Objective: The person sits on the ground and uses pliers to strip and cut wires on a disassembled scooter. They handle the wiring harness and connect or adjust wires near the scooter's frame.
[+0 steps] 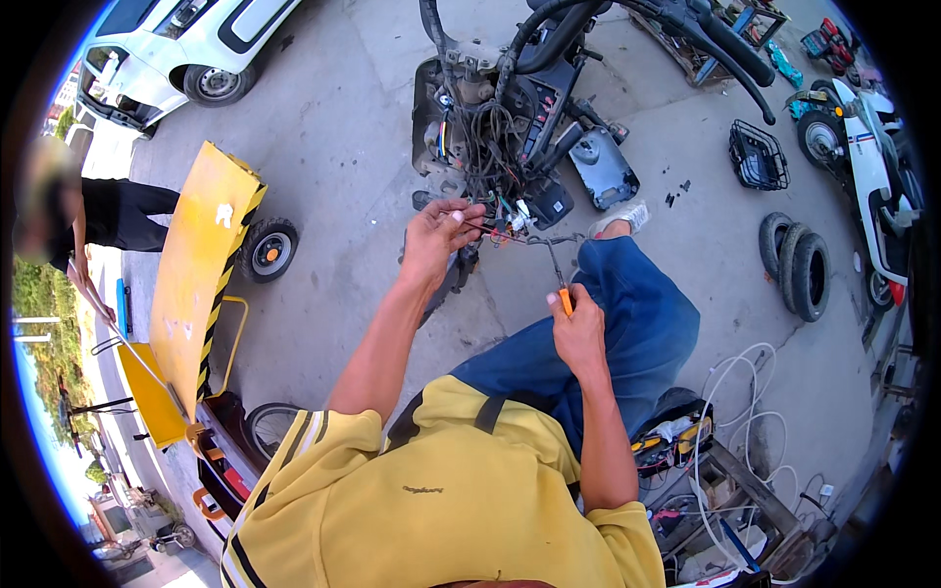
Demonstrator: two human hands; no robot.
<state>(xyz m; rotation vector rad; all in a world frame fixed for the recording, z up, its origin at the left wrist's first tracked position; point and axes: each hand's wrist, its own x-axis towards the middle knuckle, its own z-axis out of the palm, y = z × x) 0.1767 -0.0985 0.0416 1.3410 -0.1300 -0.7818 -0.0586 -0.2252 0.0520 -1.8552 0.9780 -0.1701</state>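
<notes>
My left hand [438, 235] is pinched around a thin red wire [498, 233], close to the loose wiring harness [490, 176] of a stripped motorbike front [480, 88]. My right hand [580, 328] is wrapped round an orange-handled tool [565, 300] with a thin dark shaft; its exact kind is unclear. The shaft's far end meets a dark strand that runs sideways towards the red wire. White connectors [522, 216] hang just beyond my left fingertips. My bent right leg in blue trousers [637, 304] is beside the right hand.
A grey plastic cover [602, 169] lies right of the motorbike. Farther right are a black basket [758, 155], loose tyres [810, 274] and a white scooter [872, 176]. A cluttered tool cart [725, 490] stands at lower right. Left, a person [108, 216] is behind a yellow panel [201, 284].
</notes>
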